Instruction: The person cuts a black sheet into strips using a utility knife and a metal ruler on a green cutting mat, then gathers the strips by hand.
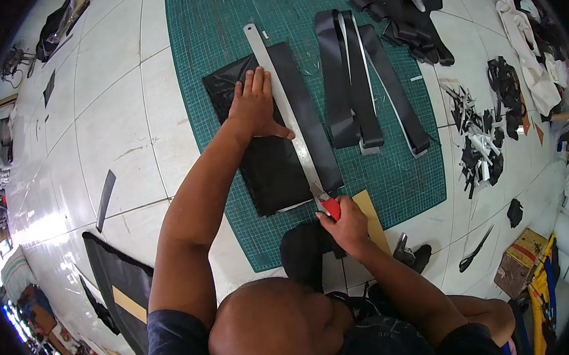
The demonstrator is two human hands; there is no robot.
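Note:
My left hand point(252, 107) lies flat with its fingers stretched out, pressing on a folded black sheet point(276, 175) and against the edge of a long steel ruler point(285, 108). The ruler runs lengthwise over the black sheet and a dark grey strip of material point(310, 113). In my right hand point(349, 227) is a red-handled utility knife point(330, 207), closed in my fingers near the ruler's lower end. Its blade tip meets the material beside the ruler. All this rests on a green cutting mat point(221, 23).
Folded dark strips point(340, 81) lie to the right on the mat, with more bundled strips point(411, 10) at its far right corner. Black and white offcuts point(477, 144) and scissors point(476, 250) are on the tiled floor. A tan card piece point(371, 221) lies by my right hand.

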